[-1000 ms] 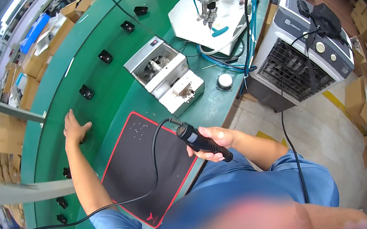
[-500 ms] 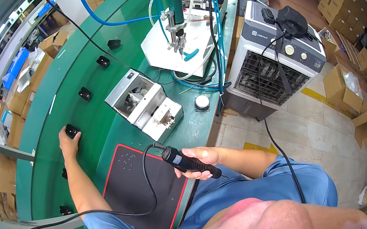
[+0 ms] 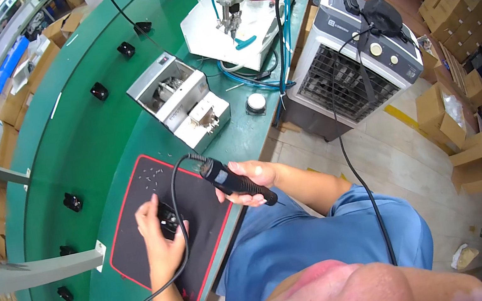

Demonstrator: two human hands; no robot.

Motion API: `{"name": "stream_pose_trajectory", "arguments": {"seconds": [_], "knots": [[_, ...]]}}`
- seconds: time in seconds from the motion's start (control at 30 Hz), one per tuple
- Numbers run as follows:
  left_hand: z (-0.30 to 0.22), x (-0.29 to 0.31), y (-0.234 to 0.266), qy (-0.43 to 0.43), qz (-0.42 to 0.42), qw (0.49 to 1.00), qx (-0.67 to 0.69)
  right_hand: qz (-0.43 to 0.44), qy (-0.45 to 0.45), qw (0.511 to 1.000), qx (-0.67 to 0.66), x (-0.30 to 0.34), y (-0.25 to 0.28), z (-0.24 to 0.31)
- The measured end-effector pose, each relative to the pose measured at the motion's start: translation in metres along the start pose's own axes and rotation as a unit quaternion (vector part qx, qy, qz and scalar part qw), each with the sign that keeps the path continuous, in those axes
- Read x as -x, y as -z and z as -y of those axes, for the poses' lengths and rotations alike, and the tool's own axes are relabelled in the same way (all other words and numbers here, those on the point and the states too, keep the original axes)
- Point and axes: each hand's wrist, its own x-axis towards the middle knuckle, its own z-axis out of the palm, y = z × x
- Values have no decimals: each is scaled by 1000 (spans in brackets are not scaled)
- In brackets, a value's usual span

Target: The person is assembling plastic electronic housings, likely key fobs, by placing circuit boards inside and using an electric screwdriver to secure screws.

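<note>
My left hand point(image 3: 160, 240) is closed around a small black plastic part point(image 3: 168, 217) over the dark mat with a red border point(image 3: 144, 256). Fingers and thumb cover part of its sides. In my right hand point(image 3: 261, 176) is a black electric screwdriver point(image 3: 230, 181), held at a slant off the mat's right edge, its cord end up and left and its thin bit pointing down and right. Its black cord point(image 3: 182, 224) loops across the mat, passing close by my left hand. Several tiny screws point(image 3: 151, 177) lie loose on the far part of the mat.
Beyond the mat stands a grey screw feeder box point(image 3: 172, 98); a round white-topped container point(image 3: 256, 104) is beside it. Several black parts point(image 3: 73, 202) sit along the curved green belt point(image 3: 86, 157). Farther back is a white dispensing stand point(image 3: 209, 34). An air cooler point(image 3: 352, 55) stands at right.
My left hand has come from the belt to the mat, bringing a black part with it. My right hand still grips the electric screwdriver. The whole view has shifted somewhat.
</note>
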Motion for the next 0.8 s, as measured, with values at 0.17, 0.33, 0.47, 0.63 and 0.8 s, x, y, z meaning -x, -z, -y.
{"name": "stream_pose_trajectory", "arguments": {"seconds": [0.17, 0.33, 0.47, 0.63, 0.8], "knots": [[5, 30, -22, -20, 31, 997, -64, -27, 15, 999, 30, -3, -4, 0], [7, 28, -29, -74, 20, 993, -87, -63, 26, 996, 65, -3, -9, 1], [11, 30, -33, -61, -4, 996, -65, -76, 28, 995, 64, -4, -12, 3], [13, 26, -32, -53, 11, 998, -30, -76, 28, 995, 60, -3, -12, 6], [5, 28, -29, -43, -2, 998, -44, -76, 37, 995, 52, -2, -10, 6]]}}
